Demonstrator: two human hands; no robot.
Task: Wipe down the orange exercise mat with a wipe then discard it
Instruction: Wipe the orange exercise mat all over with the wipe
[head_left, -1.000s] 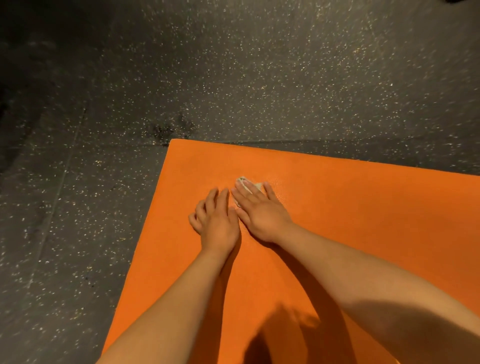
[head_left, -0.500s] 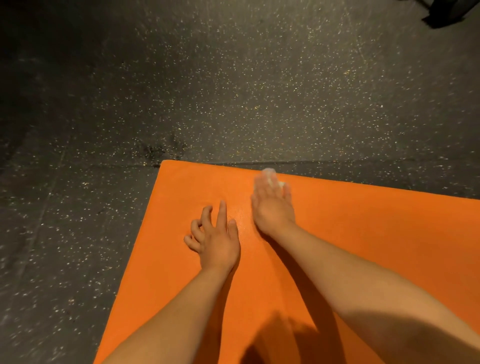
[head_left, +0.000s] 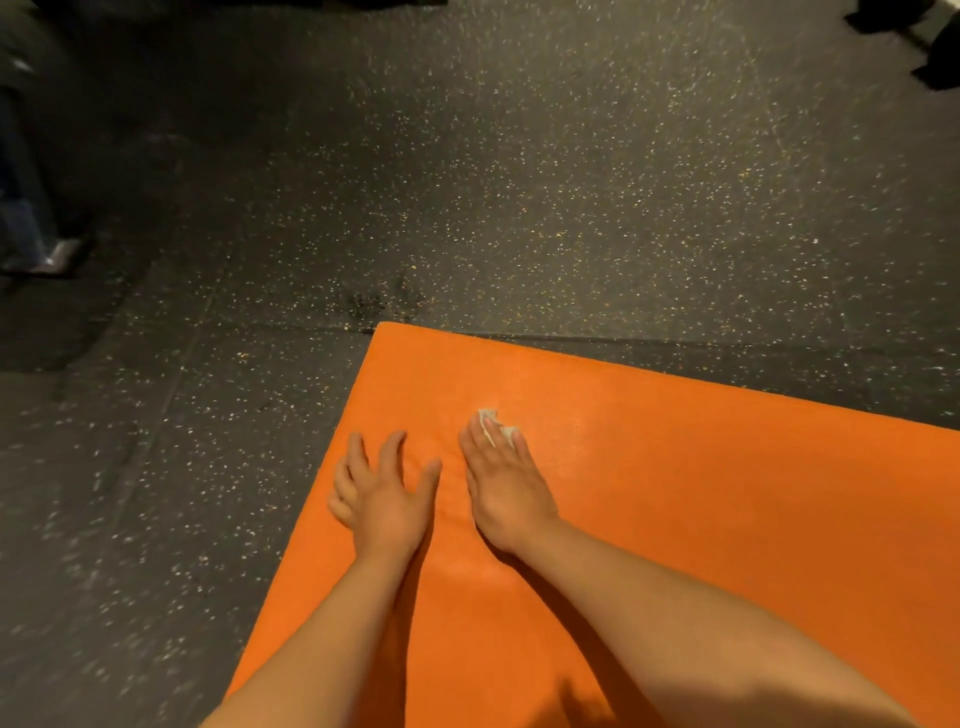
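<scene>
Pressing a small white wipe (head_left: 493, 423) flat against the orange exercise mat (head_left: 701, 493), the fingers of the right hand (head_left: 501, 486) are held together and extended, with only a crumpled edge of the wipe showing past the fingertips. The left hand (head_left: 382, 493) is laid palm down just beside it, fingers spread apart and gripping nothing, apparently for support. Compared with half a second ago, the right hand has been drawn back from the mat's far edge toward the body, and the gap between the two hands has been kept; a second ago they were touching. A back-and-forth stroke near the far left corner is indicated. Wiping is judged to be under way, with discarding not yet begun. The speckled dark floor (head_left: 467, 182) lies beyond.
</scene>
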